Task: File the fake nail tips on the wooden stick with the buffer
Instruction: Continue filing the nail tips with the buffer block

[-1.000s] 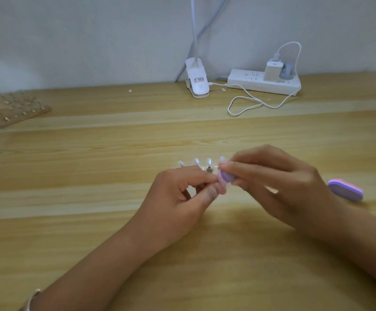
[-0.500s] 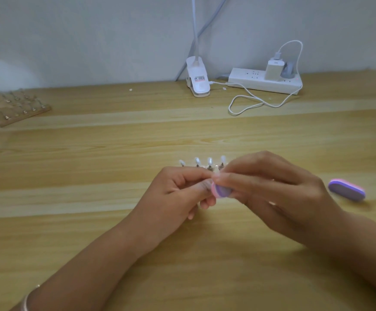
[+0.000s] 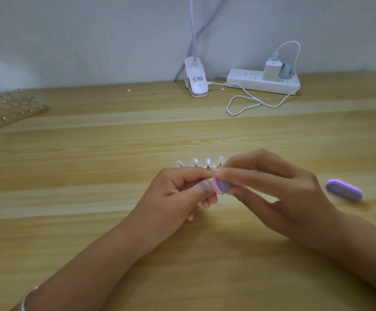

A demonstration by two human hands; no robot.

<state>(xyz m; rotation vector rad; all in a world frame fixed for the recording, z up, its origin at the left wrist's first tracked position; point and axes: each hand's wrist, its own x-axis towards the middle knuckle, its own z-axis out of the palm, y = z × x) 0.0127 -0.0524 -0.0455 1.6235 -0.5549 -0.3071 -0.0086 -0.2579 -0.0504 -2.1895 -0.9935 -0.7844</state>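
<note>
Several clear fake nail tips (image 3: 207,162) stand in a row just beyond my fingers, on a stick that my hands hide. My left hand (image 3: 182,194) pinches that stick from the left, fingers closed on it. My right hand (image 3: 272,189) grips a small pink and purple buffer (image 3: 221,186), pressed against my left fingertips below the rightmost tips. The spot where the buffer meets a tip is covered by my fingers.
A second purple and pink buffer (image 3: 344,190) lies on the wooden table (image 3: 92,176) to the right. A wooden board with more nail tips (image 3: 14,108) sits far left. At the back stand a clip lamp (image 3: 196,81), a power strip (image 3: 261,83) and a looped white cable (image 3: 249,104).
The buffer in my right hand has slid down and left from the rightmost tip to just under my left fingertips, tilting its pink edge into view. My left hand stays put.
</note>
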